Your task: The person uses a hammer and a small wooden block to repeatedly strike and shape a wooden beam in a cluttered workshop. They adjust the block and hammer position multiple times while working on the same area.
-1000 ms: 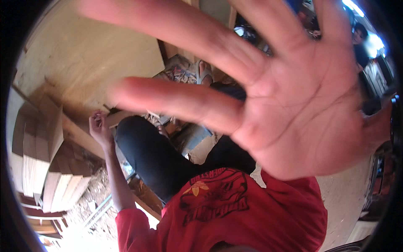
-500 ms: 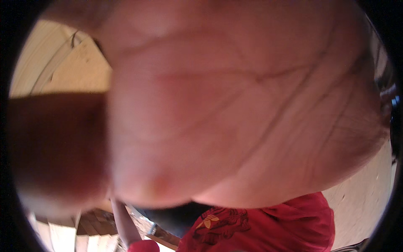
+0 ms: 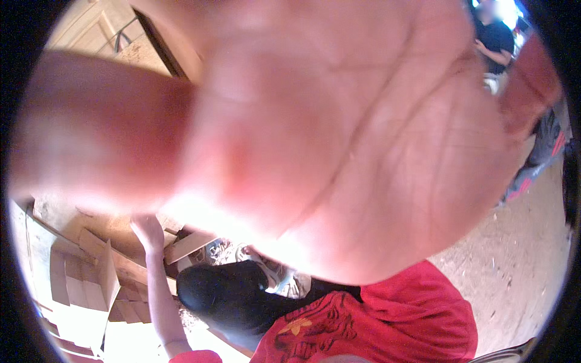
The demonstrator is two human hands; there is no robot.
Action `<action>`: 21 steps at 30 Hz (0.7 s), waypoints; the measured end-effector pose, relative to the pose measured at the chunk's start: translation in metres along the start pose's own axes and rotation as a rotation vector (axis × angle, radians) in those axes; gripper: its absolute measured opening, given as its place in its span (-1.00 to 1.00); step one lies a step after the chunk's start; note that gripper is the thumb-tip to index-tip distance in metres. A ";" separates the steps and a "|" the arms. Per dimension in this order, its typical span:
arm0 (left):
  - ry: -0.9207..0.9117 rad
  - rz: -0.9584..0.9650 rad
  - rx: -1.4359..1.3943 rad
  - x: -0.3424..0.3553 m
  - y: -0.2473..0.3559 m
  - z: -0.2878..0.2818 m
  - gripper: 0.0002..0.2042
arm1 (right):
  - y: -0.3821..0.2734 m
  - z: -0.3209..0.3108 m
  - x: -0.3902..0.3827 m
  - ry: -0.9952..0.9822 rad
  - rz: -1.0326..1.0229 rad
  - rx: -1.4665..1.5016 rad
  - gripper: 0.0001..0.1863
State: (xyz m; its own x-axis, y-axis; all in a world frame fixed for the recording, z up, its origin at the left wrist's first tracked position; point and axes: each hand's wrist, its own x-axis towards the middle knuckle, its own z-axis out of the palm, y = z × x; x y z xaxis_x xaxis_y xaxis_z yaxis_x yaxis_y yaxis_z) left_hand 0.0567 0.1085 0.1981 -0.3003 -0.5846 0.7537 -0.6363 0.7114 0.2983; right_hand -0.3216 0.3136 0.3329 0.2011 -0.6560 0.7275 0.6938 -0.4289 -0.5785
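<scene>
A large palm, my right hand [image 3: 339,139], fills the middle of the view very close up and out of focus. Its fingers stretch toward the left, and nothing shows in the palm. Below it, my left forearm rises from the lower left to my left hand [image 3: 146,228], which is at a brown wooden surface [image 3: 115,227]. The blurred finger of my right hand hides the left fingers, so I cannot tell whether they hold anything. My red shirt [image 3: 387,320] and a dark trouser leg [image 3: 230,296] fill the lower middle.
Several pale wooden pieces [image 3: 78,278] stand at the lower left. Wood shavings [image 3: 221,251] lie near my feet. A person in a dark shirt [image 3: 496,39] is at the upper right, above dark cloth with pink stripes [image 3: 544,148]. Bare floor [image 3: 502,260] spreads at right.
My right hand has shifted upward, uncovering more of my left arm, my leg and the wooden pieces. The person at the upper right has come into view.
</scene>
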 end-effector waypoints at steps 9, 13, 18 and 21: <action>-0.061 0.133 0.034 0.076 -0.017 0.135 -0.95 | 0.011 -0.059 0.068 -0.056 0.019 0.064 -0.38; -0.315 0.314 0.435 0.025 -0.119 0.208 -0.87 | 0.041 -0.065 0.061 -0.181 0.003 -0.002 -0.37; -0.493 0.286 0.239 -0.045 -0.172 0.251 -0.72 | 0.055 -0.082 0.061 -0.190 -0.019 -0.034 -0.36; -0.729 -0.149 0.102 -0.041 -0.153 0.257 -0.68 | 0.051 -0.097 0.078 -0.055 -0.013 0.027 -0.36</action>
State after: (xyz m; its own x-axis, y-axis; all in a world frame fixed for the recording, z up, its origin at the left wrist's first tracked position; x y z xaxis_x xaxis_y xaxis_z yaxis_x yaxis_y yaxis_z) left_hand -0.0166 -0.0766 -0.0289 -0.5780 -0.8071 0.1202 -0.7589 0.5858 0.2845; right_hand -0.3374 0.1798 0.3243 0.2286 -0.6150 0.7547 0.7151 -0.4200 -0.5588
